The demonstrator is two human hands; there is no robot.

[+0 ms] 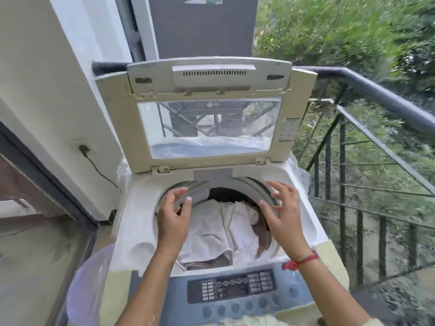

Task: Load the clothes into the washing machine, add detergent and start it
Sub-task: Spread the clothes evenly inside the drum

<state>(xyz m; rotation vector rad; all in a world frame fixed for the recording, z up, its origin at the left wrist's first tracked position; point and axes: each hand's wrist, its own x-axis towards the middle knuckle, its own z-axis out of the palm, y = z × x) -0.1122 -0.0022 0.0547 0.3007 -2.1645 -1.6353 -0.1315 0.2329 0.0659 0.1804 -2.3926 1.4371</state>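
Observation:
A white top-loading washing machine [138,203] stands in front of me with its lid [211,128] raised upright. White cloth [219,229] lies piled in the drum, with a brown garment [262,234] showing beside and under it. My left hand [173,217] hovers over the drum's left side, fingers loosely spread, holding nothing. Over the right rim hovers my right hand [282,212], also empty with relaxed fingers; a red thread circles its wrist. The blue control panel [231,288] with buttons runs along the near edge.
A white wall with a socket and plugged cable [83,149] is on the left. A dark metal railing [386,97] borders the right, greenery beyond it. A translucent plastic cover [87,283] hangs at the machine's near left corner.

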